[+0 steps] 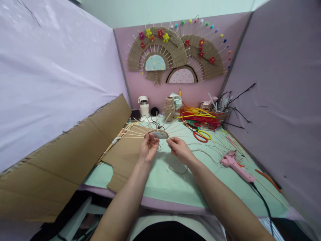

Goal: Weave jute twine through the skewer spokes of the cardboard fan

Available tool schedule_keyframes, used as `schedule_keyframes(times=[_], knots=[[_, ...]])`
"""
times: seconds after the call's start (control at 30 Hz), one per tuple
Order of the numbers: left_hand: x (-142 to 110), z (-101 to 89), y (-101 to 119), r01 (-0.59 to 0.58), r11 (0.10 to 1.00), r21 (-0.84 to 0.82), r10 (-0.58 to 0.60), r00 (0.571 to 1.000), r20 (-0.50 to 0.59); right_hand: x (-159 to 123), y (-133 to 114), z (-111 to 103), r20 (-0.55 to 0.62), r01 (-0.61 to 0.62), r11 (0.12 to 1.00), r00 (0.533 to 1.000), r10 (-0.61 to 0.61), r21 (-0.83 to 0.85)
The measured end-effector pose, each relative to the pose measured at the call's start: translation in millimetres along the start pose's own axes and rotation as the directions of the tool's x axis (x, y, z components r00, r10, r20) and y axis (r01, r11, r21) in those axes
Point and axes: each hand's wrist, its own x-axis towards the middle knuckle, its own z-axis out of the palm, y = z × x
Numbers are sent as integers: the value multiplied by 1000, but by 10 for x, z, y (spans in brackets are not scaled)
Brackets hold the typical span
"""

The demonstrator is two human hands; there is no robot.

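In front of me stands a half-round fan frame [158, 134], a grey half-disc with thin wooden sticks fanning out from its curved edge. My left hand [149, 146] is closed on its lower left side, fingers behind and below the flat edge. At the right corner, my right hand [178, 149] pinches thumb and forefinger together on what looks like thin twine. A loop of twine [178, 172] lies below this hand, and more strands run across the table to the right. The exact pinch point is too small to see clearly.
Cut cardboard [125, 157] lies at left, beside a tall cardboard panel [75, 144]. Scissors [202, 135], a pink glue gun [237, 167] and red and yellow pipe cleaners [200, 115] lie right. Behind are a twine spool [169, 108] and a white bottle [144, 106].
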Motion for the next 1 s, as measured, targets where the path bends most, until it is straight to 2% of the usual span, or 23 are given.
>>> schedule_keyframes(times=[0.13, 0.27, 0.33, 0.4, 0.5, 0.6, 0.67, 0.77, 0.87, 1.0], knots=[[-15, -8, -3, -13, 998, 54, 11, 999, 50, -25, -37, 22, 64, -63, 993, 996, 57, 97], [-60, 13, -4, 44, 995, 89, -53, 993, 101, -44, -71, 43, 116, -39, 977, 993, 15, 209], [-82, 27, -4, 100, 988, 121, -116, 985, 130, -39, -74, 42, 90, -14, 969, 996, -8, 246], [-94, 36, -10, 108, 977, 182, -138, 978, 156, -23, -69, 35, 36, 21, 963, 999, -32, 268], [-93, 39, -30, -8, 959, 283, -28, 992, 123, 5, -59, 18, -34, 70, 954, 997, -63, 290], [-93, 46, -42, -105, 940, 325, 84, 994, 77, 17, -54, 7, -33, 62, 951, 998, -54, 302], [-109, 54, -38, -120, 949, 291, 75, 984, 160, 14, -53, 6, 1, 34, 951, 999, -36, 306], [-152, 62, -19, -74, 967, 244, -8, 948, 319, 1, -52, 8, 69, -12, 954, 998, -9, 300], [-192, 67, 2, -21, 966, 259, -71, 937, 343, -6, -50, 4, 116, -44, 958, 993, 11, 284], [-226, 82, 32, -20, 957, 291, -92, 925, 367, -3, -47, -2, 150, -59, 962, 989, 20, 265]])
